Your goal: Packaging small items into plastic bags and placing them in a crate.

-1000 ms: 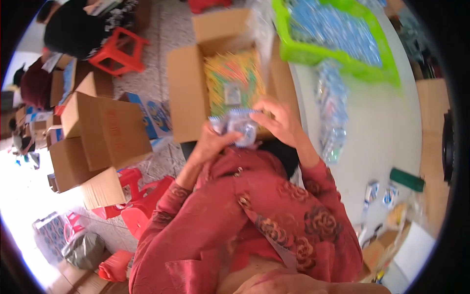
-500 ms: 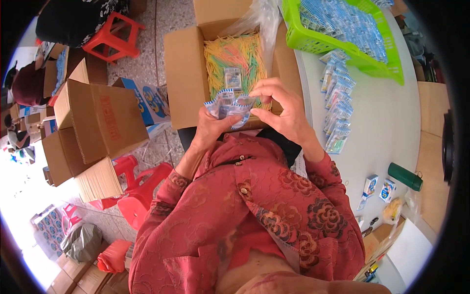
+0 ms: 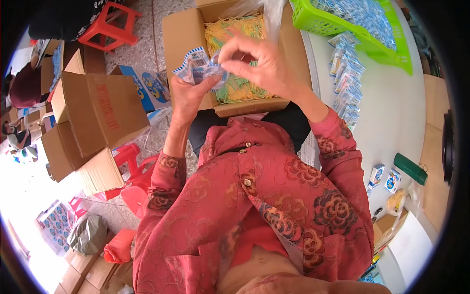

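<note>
Now | left hand [image 3: 188,95] grip clamped on blue-white packets [image 3: 198,68] | right hand [image 3: 264,63] pinching same packets

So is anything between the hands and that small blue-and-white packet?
No. The left hand already grips the packet, the right hand pinches its edge; nothing lies between, above the open box.

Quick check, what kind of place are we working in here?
Likely a small packing workshop: an open carton of thin coloured sticks by the knees, a green basket of small packets on the white table, and more cartons stacked on the floor.
</note>
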Motion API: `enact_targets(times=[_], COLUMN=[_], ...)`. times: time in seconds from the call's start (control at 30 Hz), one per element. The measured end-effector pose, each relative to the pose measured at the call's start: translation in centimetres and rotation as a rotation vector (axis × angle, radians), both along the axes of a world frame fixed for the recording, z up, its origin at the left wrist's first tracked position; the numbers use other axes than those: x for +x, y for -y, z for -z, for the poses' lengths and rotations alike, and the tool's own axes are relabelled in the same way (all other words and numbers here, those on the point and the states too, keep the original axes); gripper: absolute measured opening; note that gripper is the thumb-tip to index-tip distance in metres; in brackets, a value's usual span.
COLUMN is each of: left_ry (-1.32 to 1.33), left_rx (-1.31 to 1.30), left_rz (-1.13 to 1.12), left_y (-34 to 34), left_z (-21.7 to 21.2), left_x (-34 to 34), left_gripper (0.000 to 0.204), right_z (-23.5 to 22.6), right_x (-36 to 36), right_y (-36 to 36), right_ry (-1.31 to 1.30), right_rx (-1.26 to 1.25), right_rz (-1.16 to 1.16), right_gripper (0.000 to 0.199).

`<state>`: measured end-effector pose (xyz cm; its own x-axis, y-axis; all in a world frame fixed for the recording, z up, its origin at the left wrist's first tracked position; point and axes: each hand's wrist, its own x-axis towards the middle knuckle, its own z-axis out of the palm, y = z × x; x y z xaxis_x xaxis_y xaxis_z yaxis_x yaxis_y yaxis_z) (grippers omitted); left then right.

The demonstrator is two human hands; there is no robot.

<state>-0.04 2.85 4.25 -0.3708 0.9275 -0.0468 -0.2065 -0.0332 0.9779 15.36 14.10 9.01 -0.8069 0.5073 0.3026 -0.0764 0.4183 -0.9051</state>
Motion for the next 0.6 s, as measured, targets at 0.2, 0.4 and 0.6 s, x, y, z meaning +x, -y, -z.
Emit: enact_targets(times=[0.2,0.4,0.6], left_ry=[0.099,0.135,0.159], left_rx=[-0.012,-0.100,-0.107], left_rz=[-0.216,-0.268,-0.295], left_y=[1.9,3.5,4.2], left_z=[1.9,3.5,3.7], left_x=[-2.1,-2.8,-3.2], left_gripper=[0.036,0.037,0.041], right_z=[7.0,21.0,29.1], right_x=[-0.9,-2.0,-4.9], right_y=[-2.4,-1.0,3.1], right_ry=[0.240,0.639,0.834], right_rx=[-0.245,-0.368,-0.140], right_rz=[0.102,-0.026,-0.052], right_gripper=[0.018,0.015,0.019])
